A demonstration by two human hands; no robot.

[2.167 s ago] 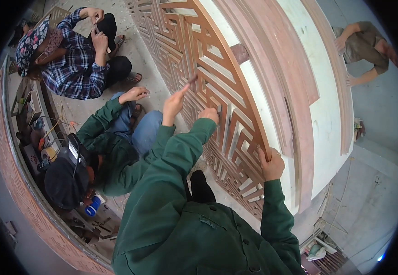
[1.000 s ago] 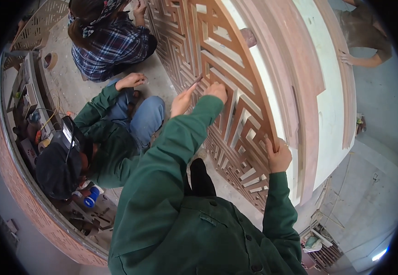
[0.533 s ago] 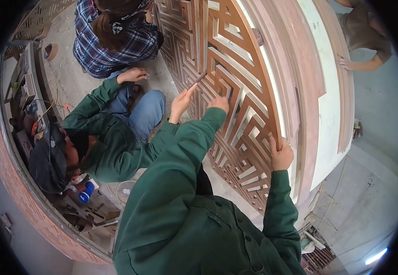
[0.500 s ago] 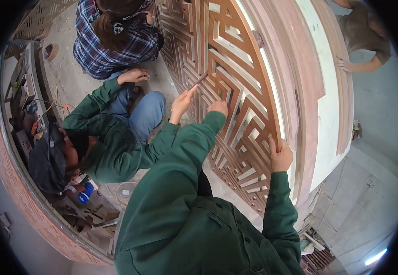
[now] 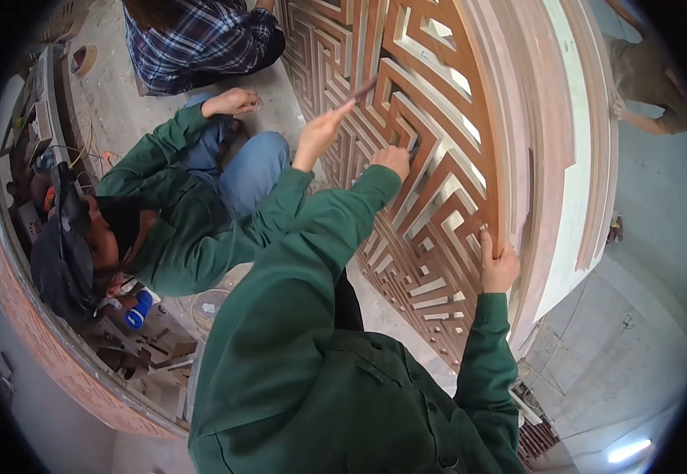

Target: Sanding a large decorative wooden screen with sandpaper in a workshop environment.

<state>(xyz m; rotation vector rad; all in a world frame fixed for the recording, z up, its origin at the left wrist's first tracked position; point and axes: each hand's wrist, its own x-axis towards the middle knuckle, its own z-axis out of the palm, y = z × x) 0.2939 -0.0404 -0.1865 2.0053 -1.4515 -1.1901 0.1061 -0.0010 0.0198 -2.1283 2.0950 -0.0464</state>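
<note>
A large brown wooden lattice panel (image 5: 446, 170) with a geometric cut-out pattern and a curved rim stands in front of me. My left hand (image 5: 391, 162) is closed against its openwork, with a small dark bit of something by the fingertips that I cannot make out. My right hand (image 5: 500, 270) grips the panel's right rim, thumb lying on the face and fingers hidden behind. Just beyond my left hand, a co-worker's hand (image 5: 320, 140) holds a thin brown stick-like tool (image 5: 365, 88) against the lattice.
The co-worker in green (image 5: 162, 245) sits close on my left; a person in a plaid shirt (image 5: 201, 47) crouches farther off. Thick layered boards (image 5: 545, 158) rise behind the panel, with another person (image 5: 652, 83) beyond. At left, a bench (image 5: 43, 134) holds clutter near a blue container (image 5: 139, 310).
My view has shifted, so the panel and people sit differently in the picture. The co-worker's tool has moved a little up along the lattice. My hands stay at the panel.
</note>
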